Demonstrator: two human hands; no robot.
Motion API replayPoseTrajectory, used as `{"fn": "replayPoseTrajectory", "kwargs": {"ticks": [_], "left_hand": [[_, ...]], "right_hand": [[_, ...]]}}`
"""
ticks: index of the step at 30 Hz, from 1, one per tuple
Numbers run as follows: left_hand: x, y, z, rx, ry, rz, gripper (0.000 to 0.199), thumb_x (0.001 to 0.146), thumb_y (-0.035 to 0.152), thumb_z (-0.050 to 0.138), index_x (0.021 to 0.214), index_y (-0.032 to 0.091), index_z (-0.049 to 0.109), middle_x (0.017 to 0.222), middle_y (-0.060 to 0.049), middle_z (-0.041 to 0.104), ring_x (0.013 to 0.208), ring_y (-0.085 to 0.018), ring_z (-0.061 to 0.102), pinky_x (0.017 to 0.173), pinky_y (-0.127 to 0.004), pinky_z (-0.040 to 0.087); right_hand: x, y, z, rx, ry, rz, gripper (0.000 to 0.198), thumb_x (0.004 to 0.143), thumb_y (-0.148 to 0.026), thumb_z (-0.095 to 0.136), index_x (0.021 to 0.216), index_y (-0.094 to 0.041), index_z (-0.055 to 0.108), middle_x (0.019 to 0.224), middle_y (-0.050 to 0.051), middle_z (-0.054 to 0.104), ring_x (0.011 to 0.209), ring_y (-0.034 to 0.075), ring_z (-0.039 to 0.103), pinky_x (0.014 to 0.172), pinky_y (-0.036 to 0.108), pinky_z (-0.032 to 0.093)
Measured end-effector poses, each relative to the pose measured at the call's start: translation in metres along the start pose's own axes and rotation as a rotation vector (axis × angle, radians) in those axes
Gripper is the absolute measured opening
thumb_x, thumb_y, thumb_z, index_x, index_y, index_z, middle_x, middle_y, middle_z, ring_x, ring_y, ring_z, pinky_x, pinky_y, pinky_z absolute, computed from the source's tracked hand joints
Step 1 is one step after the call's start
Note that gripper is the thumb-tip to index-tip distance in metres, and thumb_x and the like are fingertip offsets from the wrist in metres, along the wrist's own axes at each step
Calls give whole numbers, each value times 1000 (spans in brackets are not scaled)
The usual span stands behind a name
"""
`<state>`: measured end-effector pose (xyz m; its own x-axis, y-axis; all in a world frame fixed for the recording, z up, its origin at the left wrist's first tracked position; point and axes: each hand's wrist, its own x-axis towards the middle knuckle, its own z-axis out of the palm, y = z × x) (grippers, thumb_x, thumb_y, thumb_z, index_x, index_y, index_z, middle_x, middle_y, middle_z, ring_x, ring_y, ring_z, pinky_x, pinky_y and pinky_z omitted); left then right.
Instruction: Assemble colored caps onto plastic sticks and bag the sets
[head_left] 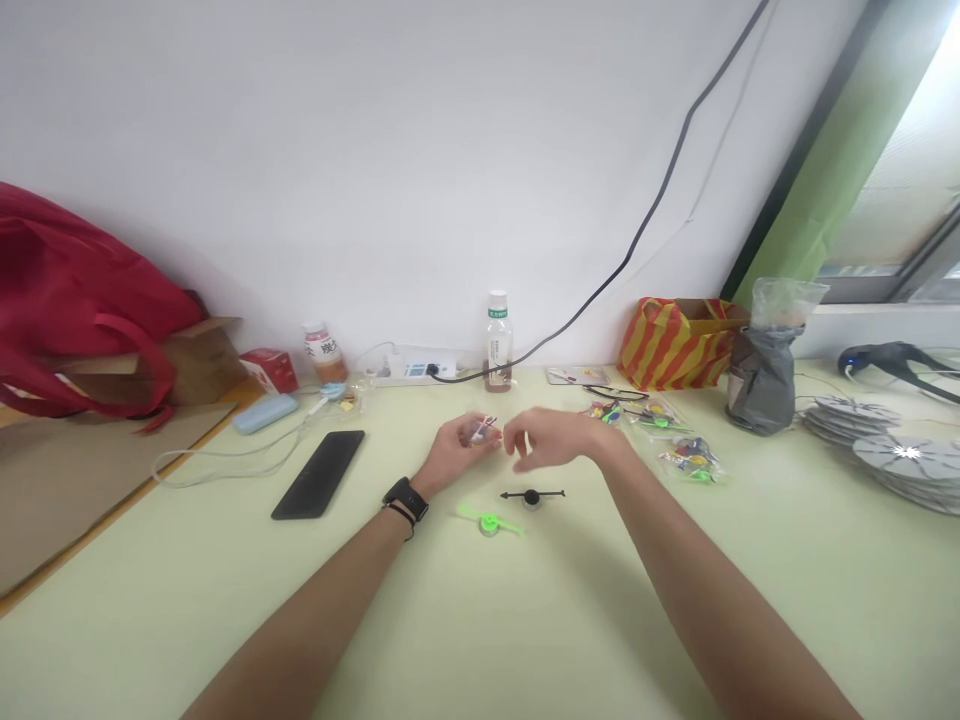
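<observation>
My left hand (454, 452) is closed around a small clear plastic bag (481, 430) with little coloured parts inside; what they are is too small to tell. Just to its right hovers my right hand (551, 437), fingers bent and apart, with nothing visible in them. On the table below the hands lie a black arrow-shaped pointer on a round base (532, 498) and a bright green pointer on a similar base (490, 523).
Several bags of colourful parts (691, 458) lie to the right, near a striped bag (671, 345) and stacked grey discs (907, 455). A bottle (498, 345) stands behind the hands. Leftward are a black phone-like slab (319, 475), a cable (225, 482) and a blue case (265, 413).
</observation>
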<state>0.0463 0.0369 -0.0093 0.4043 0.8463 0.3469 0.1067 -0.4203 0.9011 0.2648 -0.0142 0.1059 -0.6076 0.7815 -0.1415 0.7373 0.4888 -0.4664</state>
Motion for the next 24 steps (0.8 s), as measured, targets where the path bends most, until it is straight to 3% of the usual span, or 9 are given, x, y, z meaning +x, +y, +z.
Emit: {"fn": "replayPoseTrajectory", "kwargs": {"ticks": [3, 6, 12, 17, 21, 24], "left_hand": [[0, 2, 1, 12, -33, 10, 36, 78, 41, 83, 102, 14, 74, 100, -11, 78, 92, -24, 72, 84, -33, 55], [0, 6, 0, 66, -27, -2, 35, 78, 43, 82, 97, 14, 76, 95, -10, 78, 87, -23, 71, 77, -31, 55], [0, 9, -1, 97, -36, 0, 39, 69, 43, 87, 91, 13, 77, 85, -6, 76, 77, -21, 67, 67, -27, 50], [-2, 6, 2, 134, 3, -7, 34, 74, 45, 82, 86, 14, 75, 76, -2, 72, 66, -15, 60, 58, -24, 42], [-2, 3, 4, 140, 11, -30, 32, 75, 41, 82, 90, 14, 76, 82, -3, 74, 69, -16, 61, 61, -25, 43], [-2, 4, 4, 164, 11, -19, 30, 77, 39, 82, 94, 15, 76, 89, -4, 76, 76, -18, 64, 67, -26, 45]], "right_hand": [[11, 1, 14, 9, -341, 26, 33, 67, -25, 83, 99, -22, 73, 97, 1, 73, 79, 16, 66, 61, 23, 43], [21, 2, 26, -12, -360, 32, 36, 69, -16, 77, 104, -21, 73, 91, 0, 73, 78, 17, 66, 59, 22, 43], [18, 8, 17, 65, -159, -119, 20, 73, -10, 68, 90, -17, 75, 81, 1, 71, 70, 14, 63, 59, 22, 44], [-7, 1, -14, 480, 65, -252, 19, 85, -28, 69, 98, -16, 78, 85, 5, 74, 77, 16, 66, 68, 25, 51], [-18, -7, -29, 716, 482, -303, 30, 80, -40, 78, 98, -16, 77, 80, 5, 73, 71, 16, 64, 68, 29, 53], [-15, -11, -30, 713, 793, -246, 27, 80, -37, 79, 96, -16, 75, 77, 4, 71, 68, 16, 64, 67, 30, 53]]}}
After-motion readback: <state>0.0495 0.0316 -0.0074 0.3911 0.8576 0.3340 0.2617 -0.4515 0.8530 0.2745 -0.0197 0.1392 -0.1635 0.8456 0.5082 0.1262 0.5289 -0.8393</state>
